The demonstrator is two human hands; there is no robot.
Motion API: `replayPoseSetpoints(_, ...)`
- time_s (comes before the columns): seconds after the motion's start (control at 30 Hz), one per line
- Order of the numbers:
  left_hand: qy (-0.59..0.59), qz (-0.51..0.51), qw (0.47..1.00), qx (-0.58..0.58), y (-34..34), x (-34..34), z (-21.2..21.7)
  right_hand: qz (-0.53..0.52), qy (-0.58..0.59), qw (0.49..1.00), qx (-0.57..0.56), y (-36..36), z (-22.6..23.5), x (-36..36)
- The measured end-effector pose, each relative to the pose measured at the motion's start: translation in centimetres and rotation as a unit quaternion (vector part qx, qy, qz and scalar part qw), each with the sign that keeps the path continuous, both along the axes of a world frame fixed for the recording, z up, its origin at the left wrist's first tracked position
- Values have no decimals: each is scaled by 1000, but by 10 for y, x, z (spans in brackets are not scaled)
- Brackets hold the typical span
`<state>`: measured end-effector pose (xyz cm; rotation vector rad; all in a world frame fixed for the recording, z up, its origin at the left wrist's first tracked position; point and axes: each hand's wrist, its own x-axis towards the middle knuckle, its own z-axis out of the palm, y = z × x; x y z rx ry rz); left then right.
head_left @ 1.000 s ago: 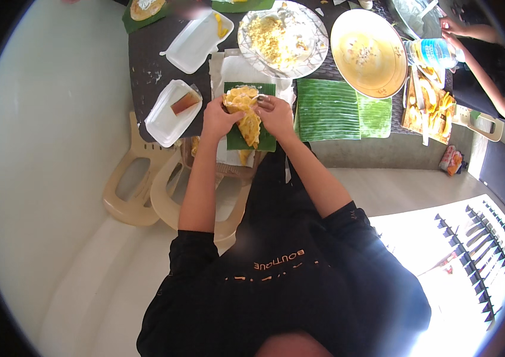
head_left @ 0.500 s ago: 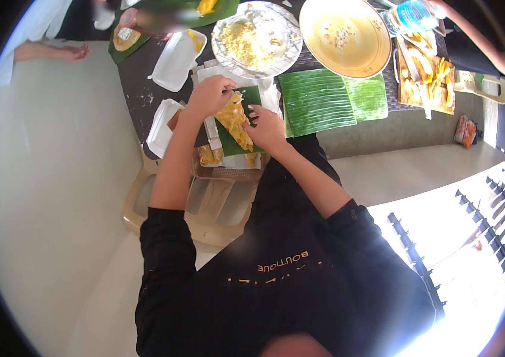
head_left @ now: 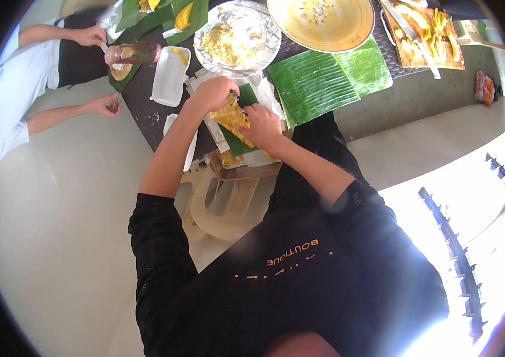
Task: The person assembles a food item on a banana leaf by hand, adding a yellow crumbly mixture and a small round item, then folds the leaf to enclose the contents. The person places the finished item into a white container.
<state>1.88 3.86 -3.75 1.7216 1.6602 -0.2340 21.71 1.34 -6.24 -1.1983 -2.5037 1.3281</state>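
Food [head_left: 228, 119], golden and folded to a taper, lies aslant on a green leaf strip [head_left: 239, 146], apparently there to keep it off the white paper [head_left: 271, 98]. At its 11 o'clock end the left hand [head_left: 214, 95] arches over, fingers curled close; whether they pinch it cannot be told. At 3 o'clock the right hand [head_left: 264, 127], fingers half bent and thumb apart, rests along the edge, seemingly steadying it without a grasp. A patterned plate [head_left: 201, 59] of yellow crumbs sits within reach at 12 o'clock; broad leaves [head_left: 315, 83] lie flat at 2. At 10, past a foam tray [head_left: 169, 83], a co-worker's hand [head_left: 90, 36] hovers beside a pinkish container [head_left: 136, 53].
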Motion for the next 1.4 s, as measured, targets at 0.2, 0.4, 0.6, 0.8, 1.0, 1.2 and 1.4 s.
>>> replayPoseSetpoints(0.2, 38, -46, 998, -18, 6, 0, -1, 11, -35, 999, -18, 2, -1, 0)
replayPoseSetpoints(0.4, 48, -34, 996, -64, 5, 0, 1, 15, -22, 999, -28, 3, -1, 1)
replayPoseSetpoints(0.6, 36, 4, 998, -42, -2, 7, 16, 23, -31, 999, -32, 8, 1, 2)
replayPoseSetpoints(0.8, 5, 40, 999, -28, -2, -3, 14, 26, -26, 999, -33, 8, -1, 2)
replayPoseSetpoints(1.0, 34, 15, 998, -57, 7, -2, 9, 32, -29, 999, -27, 9, 0, 2)
replayPoseSetpoints(1.2, 30, 24, 995, -92, 6, -5, -1, 37, -29, 998, -33, 9, 1, 2)
replayPoseSetpoints(1.4, 44, 13, 998, -32, 2, 3, 10, 29, -27, 999, -27, 9, 0, 3)
